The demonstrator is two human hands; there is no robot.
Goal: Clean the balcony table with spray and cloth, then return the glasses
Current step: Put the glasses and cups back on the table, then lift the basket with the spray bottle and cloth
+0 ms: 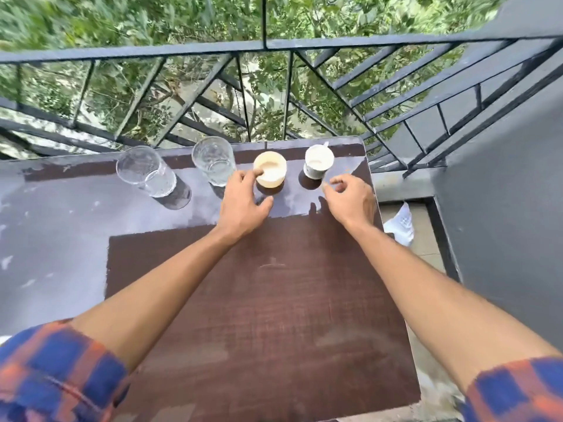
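Note:
A dark brown table (262,300) stands against the balcony railing. Along its far edge stand two clear glasses (144,173) (214,162), a cream cup (271,170) and a white cup (318,161). My left hand (243,202) reaches forward with its fingers spread, and one fingertip touches the near-left rim of the cream cup. My right hand (350,199) hovers just in front and to the right of the white cup, fingers loosely curled, with nothing in it. No spray bottle is in view.
The metal railing (265,45) runs right behind the cups, with trees beyond it. A grey ledge (51,226) adjoins the table on the left. A white cloth-like object (402,222) lies on the floor to the right, next to a grey wall (502,208).

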